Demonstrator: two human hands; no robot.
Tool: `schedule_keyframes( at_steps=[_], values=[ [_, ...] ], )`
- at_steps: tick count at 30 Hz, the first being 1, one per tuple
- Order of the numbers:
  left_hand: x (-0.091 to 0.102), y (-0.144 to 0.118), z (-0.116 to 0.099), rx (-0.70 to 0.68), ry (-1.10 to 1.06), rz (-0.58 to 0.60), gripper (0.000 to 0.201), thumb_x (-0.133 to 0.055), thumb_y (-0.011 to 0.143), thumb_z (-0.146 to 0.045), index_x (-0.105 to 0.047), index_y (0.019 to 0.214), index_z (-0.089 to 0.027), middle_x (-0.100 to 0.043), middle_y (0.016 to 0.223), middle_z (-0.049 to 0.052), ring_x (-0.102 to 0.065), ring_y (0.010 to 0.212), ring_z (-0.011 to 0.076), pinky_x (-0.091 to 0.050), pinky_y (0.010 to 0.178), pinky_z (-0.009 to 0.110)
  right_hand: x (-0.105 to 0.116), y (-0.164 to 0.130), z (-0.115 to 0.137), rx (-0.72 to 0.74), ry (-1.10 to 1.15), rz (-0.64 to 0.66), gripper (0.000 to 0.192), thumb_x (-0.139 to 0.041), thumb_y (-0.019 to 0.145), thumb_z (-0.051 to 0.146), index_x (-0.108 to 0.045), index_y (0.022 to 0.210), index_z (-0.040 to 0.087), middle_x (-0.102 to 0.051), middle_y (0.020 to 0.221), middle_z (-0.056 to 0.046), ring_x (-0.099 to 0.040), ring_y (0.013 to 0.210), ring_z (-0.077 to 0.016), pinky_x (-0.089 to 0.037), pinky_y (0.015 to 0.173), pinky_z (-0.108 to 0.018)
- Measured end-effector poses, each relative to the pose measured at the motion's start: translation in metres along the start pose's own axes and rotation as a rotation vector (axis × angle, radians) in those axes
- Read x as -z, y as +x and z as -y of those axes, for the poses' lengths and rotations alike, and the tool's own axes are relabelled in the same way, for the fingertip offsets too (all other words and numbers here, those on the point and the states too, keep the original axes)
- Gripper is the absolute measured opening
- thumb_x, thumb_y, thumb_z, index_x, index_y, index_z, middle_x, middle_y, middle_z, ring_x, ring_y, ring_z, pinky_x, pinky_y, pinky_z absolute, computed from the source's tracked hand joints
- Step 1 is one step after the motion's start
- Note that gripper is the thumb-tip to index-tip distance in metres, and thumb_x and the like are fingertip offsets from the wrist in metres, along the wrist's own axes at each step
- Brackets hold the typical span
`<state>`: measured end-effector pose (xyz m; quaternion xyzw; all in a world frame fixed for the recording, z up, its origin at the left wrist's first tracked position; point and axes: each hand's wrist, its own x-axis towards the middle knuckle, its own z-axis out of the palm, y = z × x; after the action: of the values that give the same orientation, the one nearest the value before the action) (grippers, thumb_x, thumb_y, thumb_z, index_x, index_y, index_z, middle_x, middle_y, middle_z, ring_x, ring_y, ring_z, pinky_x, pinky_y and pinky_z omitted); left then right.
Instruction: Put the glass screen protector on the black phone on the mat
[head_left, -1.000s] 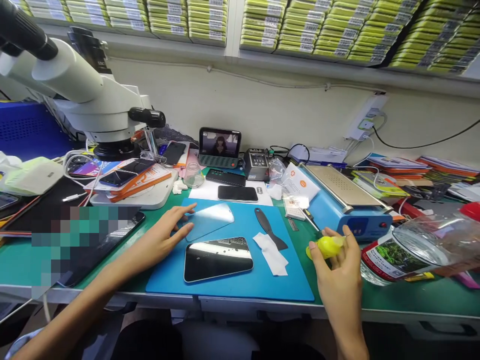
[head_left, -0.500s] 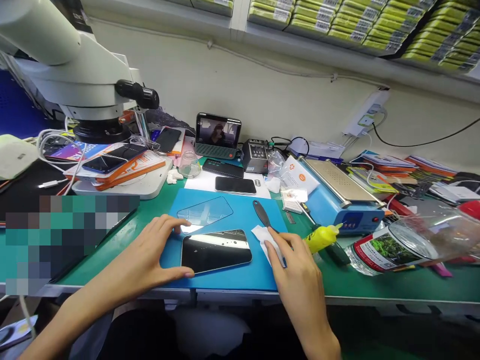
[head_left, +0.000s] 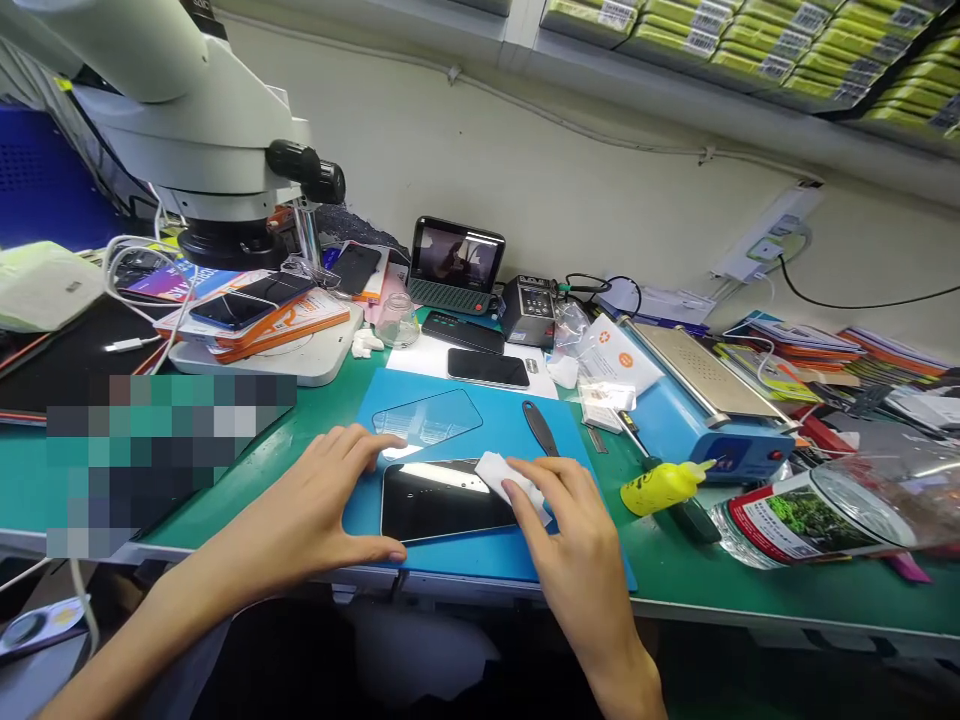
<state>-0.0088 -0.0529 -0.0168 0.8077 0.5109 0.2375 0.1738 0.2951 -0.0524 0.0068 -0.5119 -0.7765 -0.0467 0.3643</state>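
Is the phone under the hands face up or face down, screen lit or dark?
Face up, dark. The phone lies flat on the blue mat, its glossy black glass only reflecting light; the right hand presses a white wipe on it.

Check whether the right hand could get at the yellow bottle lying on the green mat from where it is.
Probably yes: the yellow bottle lies uncovered just right of the right hand, which presses a white wipe on the phone; nothing lies between.

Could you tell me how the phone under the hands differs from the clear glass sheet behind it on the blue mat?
The phone is dark and opaque; the glass sheet is see-through. The left hand steadies the phone and the right hand presses a white wipe on it; the glass sheet lies untouched. Both lie flat on the blue mat.
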Motion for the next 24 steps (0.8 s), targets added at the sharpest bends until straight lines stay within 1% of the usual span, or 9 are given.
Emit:
schedule_keyframes(
  at_steps=[2, 4, 7, 9, 12, 14, 17, 21, 24],
  values=[
    [0.001, 0.000, -0.001, 0.004, 0.007, -0.003, 0.081, -0.084, 0.085, -0.061, -0.045, 0.151, -0.034, -0.058, 0.133, 0.005, -0.054, 0.122, 0.0325, -0.047, 0.104, 0.045, 0.003, -0.007, 0.003, 0.051, 0.083, -0.018, 0.027, -0.054, 0.112, 0.024, -0.069, 0.134, 0.024, -0.075, 0.123, -0.006, -0.069, 0.118, -0.0211, -0.056, 0.100, -0.036],
    [0.003, 0.001, -0.003, -0.003, 0.014, -0.007, 0.082, -0.083, 0.086, -0.062, -0.046, 0.152, -0.033, -0.059, 0.133, 0.005, -0.054, 0.123, 0.0325, -0.046, 0.105, 0.045, 0.007, -0.014, 0.001, 0.104, 0.129, 0.011, 0.035, -0.050, 0.112, 0.020, -0.065, 0.143, 0.023, -0.073, 0.139, -0.006, -0.065, 0.133, -0.0205, -0.052, 0.113, -0.038],
    [0.005, 0.001, -0.005, -0.017, 0.023, -0.006, 0.083, -0.081, 0.086, -0.066, -0.046, 0.154, -0.033, -0.060, 0.135, 0.005, -0.055, 0.126, 0.0328, -0.046, 0.106, 0.046, 0.009, -0.018, -0.005, 0.195, 0.095, 0.189, 0.046, -0.047, 0.115, 0.030, -0.051, 0.159, 0.021, -0.061, 0.160, -0.007, -0.052, 0.152, -0.0224, -0.041, 0.129, -0.045],
    [0.006, 0.001, -0.005, -0.014, 0.029, -0.013, 0.082, -0.080, 0.087, -0.068, -0.047, 0.153, -0.033, -0.060, 0.136, 0.006, -0.055, 0.126, 0.0331, -0.046, 0.106, 0.046, 0.005, -0.016, -0.006, 0.229, 0.062, 0.317, 0.054, -0.041, 0.116, 0.037, -0.040, 0.167, 0.018, -0.052, 0.168, -0.007, -0.044, 0.158, -0.0234, -0.036, 0.133, -0.049],
    [0.006, 0.002, -0.006, -0.006, 0.032, -0.015, 0.082, -0.079, 0.087, -0.069, -0.048, 0.153, -0.032, -0.060, 0.135, 0.006, -0.055, 0.125, 0.0330, -0.047, 0.105, 0.046, -0.002, -0.013, -0.001, 0.235, 0.020, 0.414, 0.060, -0.036, 0.116, 0.044, -0.034, 0.169, 0.016, -0.046, 0.172, -0.008, -0.039, 0.161, -0.0240, -0.033, 0.134, -0.052],
    [0.005, 0.002, -0.006, -0.004, 0.034, -0.013, 0.081, -0.078, 0.087, -0.070, -0.048, 0.152, -0.033, -0.060, 0.134, 0.006, -0.056, 0.123, 0.0326, -0.047, 0.104, 0.046, -0.002, -0.015, 0.005, 0.250, -0.002, 0.419, 0.065, -0.037, 0.115, 0.048, -0.033, 0.169, 0.013, -0.043, 0.173, -0.011, -0.037, 0.163, -0.0255, -0.032, 0.135, -0.053],
    [0.005, 0.001, -0.006, -0.014, 0.040, -0.019, 0.080, -0.078, 0.088, -0.069, -0.047, 0.153, -0.033, -0.059, 0.135, 0.005, -0.055, 0.123, 0.0323, -0.046, 0.104, 0.045, 0.006, -0.026, 0.010, 0.301, -0.001, 0.412, 0.069, -0.036, 0.115, 0.051, -0.031, 0.170, 0.011, -0.041, 0.174, -0.012, -0.034, 0.164, -0.0268, -0.032, 0.134, -0.052],
    [0.004, 0.000, -0.005, -0.021, 0.040, -0.026, 0.079, -0.077, 0.088, -0.069, -0.046, 0.152, -0.034, -0.059, 0.134, 0.005, -0.055, 0.122, 0.0318, -0.047, 0.102, 0.044, 0.014, -0.033, 0.005, 0.315, -0.035, 0.374, 0.063, -0.040, 0.115, 0.045, -0.036, 0.168, 0.011, -0.046, 0.170, -0.011, -0.039, 0.161, -0.0256, -0.036, 0.133, -0.049],
    [0.002, -0.001, -0.004, -0.014, 0.046, -0.041, 0.079, -0.077, 0.088, -0.070, -0.046, 0.150, -0.033, -0.059, 0.132, 0.005, -0.055, 0.118, 0.0315, -0.048, 0.100, 0.044, 0.003, -0.021, 0.007, 0.261, -0.071, 0.346, 0.060, -0.039, 0.116, 0.044, -0.045, 0.163, 0.007, -0.051, 0.166, -0.014, -0.046, 0.157, -0.0267, -0.040, 0.131, -0.050]
  ],
)
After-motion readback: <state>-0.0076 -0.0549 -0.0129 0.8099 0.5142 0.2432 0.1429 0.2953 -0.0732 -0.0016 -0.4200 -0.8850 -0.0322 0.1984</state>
